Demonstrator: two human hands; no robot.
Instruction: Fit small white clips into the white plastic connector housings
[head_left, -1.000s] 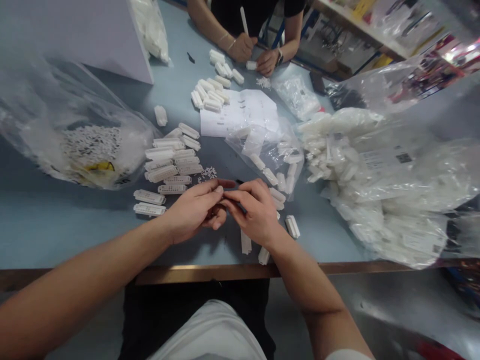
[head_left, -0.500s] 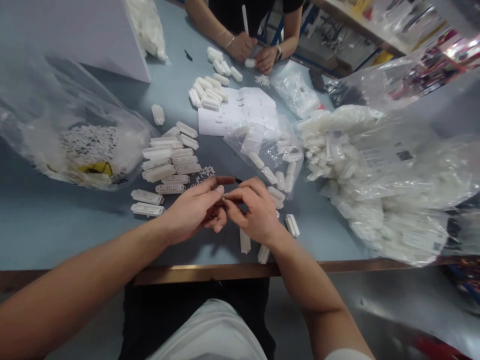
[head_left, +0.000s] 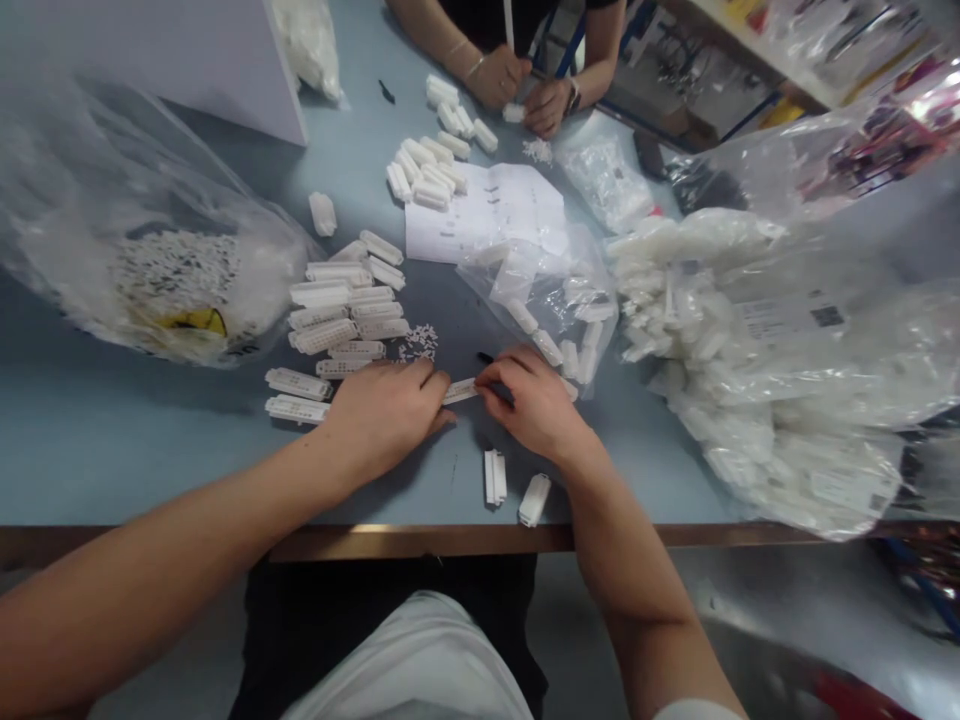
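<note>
A slim white plastic piece (head_left: 460, 391) lies level just above or on the table between my two hands. My left hand (head_left: 390, 412), back upward and fingers bent, grips its left end. With thumb and fingertips pinched together, my right hand (head_left: 534, 402) holds the right end. A black stick-like tool (head_left: 486, 357) pokes out beyond my right fingers; whether the hand touches it is hidden. Past my left knuckles is a little heap of tiny white parts (head_left: 421, 342). Stacked white slotted plastic housings (head_left: 322, 335) lie left of it, several of them. Two white housings (head_left: 495, 477) rest near the front edge.
At left stands a clear bag of tiny white parts (head_left: 176, 275); at right, big bags of white pieces (head_left: 780, 340). A printed sheet (head_left: 442, 235) lies under an open clear bag (head_left: 536, 290). Across the table, a co-worker's hands (head_left: 525, 90) hold a white stick and a white piece.
My hands have come down and apart from a close fingertip pinch, and the slim white piece now shows between them. My left hand has turned palm down.
</note>
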